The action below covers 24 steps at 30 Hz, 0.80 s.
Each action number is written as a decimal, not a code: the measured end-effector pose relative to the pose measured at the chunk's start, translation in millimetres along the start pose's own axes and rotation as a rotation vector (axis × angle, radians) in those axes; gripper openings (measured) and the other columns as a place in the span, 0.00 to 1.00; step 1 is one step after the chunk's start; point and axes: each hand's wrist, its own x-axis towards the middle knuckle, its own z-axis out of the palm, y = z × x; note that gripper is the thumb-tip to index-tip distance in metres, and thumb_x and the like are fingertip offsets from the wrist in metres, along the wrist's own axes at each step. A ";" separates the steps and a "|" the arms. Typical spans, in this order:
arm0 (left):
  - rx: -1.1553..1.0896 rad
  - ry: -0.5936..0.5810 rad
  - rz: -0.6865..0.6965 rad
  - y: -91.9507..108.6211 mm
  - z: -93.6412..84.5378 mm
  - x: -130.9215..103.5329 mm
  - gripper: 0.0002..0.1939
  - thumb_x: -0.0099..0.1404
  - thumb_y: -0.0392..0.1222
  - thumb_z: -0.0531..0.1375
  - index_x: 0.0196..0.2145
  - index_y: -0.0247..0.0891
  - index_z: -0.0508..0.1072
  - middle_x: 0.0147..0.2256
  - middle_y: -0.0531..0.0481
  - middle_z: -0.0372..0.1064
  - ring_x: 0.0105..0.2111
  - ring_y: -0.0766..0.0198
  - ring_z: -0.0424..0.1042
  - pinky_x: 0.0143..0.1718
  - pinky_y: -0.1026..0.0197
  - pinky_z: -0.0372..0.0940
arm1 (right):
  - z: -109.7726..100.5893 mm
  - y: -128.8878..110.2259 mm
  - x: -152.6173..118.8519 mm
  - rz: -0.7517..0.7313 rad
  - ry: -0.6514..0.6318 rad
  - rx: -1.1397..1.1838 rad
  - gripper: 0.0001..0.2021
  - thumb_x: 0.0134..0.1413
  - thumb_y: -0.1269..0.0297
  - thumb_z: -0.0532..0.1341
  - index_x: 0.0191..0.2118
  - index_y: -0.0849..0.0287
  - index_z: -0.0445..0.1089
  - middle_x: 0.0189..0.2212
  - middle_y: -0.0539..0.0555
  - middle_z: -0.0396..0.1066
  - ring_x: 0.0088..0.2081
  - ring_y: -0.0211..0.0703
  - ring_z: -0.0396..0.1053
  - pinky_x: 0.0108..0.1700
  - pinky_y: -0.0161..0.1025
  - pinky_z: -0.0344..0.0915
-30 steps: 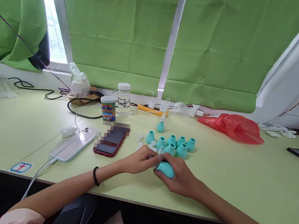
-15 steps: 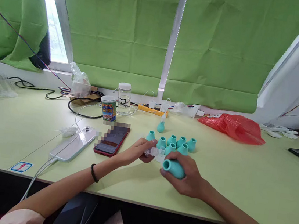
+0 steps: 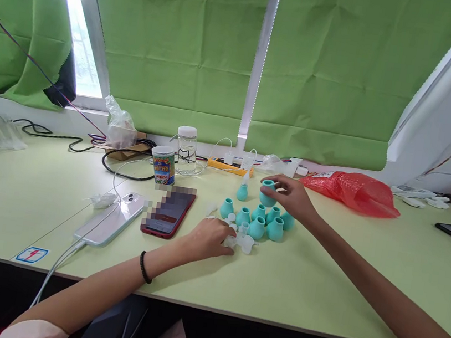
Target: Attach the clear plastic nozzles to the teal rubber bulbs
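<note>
My right hand (image 3: 289,195) grips a teal bulb (image 3: 268,193) by its sides, upright with its open mouth on top, held behind the group of teal bulbs (image 3: 257,228). Several of these stand upright on the table, mouths up. My left hand (image 3: 211,240) is at the clear plastic pieces (image 3: 246,243) in front of the group, fingertips on one of them, thumb apart below. Farther back stands a teal bulb with a clear tip fitted (image 3: 242,191).
Left of my hands lie a red-cased phone (image 3: 169,211) and a pale phone (image 3: 111,220) with white cables. Behind are a printed cup (image 3: 163,166), a lidded jar (image 3: 187,149) and an orange power strip (image 3: 226,166). A red bag (image 3: 352,192) lies at the back right.
My right hand has moved back, away from me, and its bulb has turned from tilted to upright. My left hand has shifted slightly toward me, and more clear pieces show on the table.
</note>
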 end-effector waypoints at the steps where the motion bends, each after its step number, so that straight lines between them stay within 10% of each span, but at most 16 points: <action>1: 0.003 0.009 -0.015 -1.4 1.0 0.5 0.15 0.50 0.47 0.57 0.36 0.40 0.68 0.25 0.52 0.67 0.25 0.63 0.66 0.24 0.66 0.54 | 3.8 6.3 9.0 0.026 -0.006 -0.019 0.15 0.40 0.56 0.58 0.34 0.60 0.67 0.31 0.53 0.67 0.32 0.40 0.65 0.31 0.35 0.64; 24: 0.137 0.008 -0.075 4.0 -1.9 -1.9 0.20 0.53 0.54 0.52 0.40 0.41 0.60 0.31 0.48 0.69 0.30 0.56 0.68 0.24 0.62 0.57 | 50.7 69.9 53.7 0.062 -0.398 -0.318 0.12 0.29 0.61 0.64 0.27 0.60 0.69 0.25 0.51 0.70 0.28 0.39 0.67 0.28 0.31 0.63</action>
